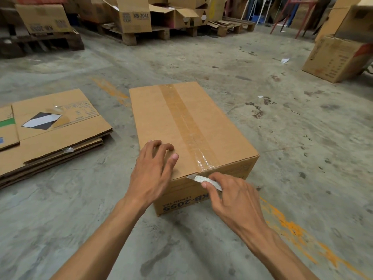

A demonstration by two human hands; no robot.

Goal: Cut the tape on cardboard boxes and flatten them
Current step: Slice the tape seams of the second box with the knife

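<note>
A closed brown cardboard box (pixel 161 118) stands on the concrete floor in the middle of the view. A strip of clear tape (pixel 184 120) runs along its top seam and folds over the near edge. My left hand (pixel 153 170) rests on the near left part of the box top, fingers spread and lightly bent. My right hand (pixel 232 197) grips a small white cutter (pixel 203 180) against the box's near side. The blade tip points left, just under the top edge and below the end of the tape.
A stack of flattened boxes (pixel 48 134) lies on the floor to the left. Wooden pallets (pixel 141 33) with open boxes line the back. Another box (pixel 335 57) stands at the far right, beside red metal legs (pixel 290 15). Orange paint marks streak the floor.
</note>
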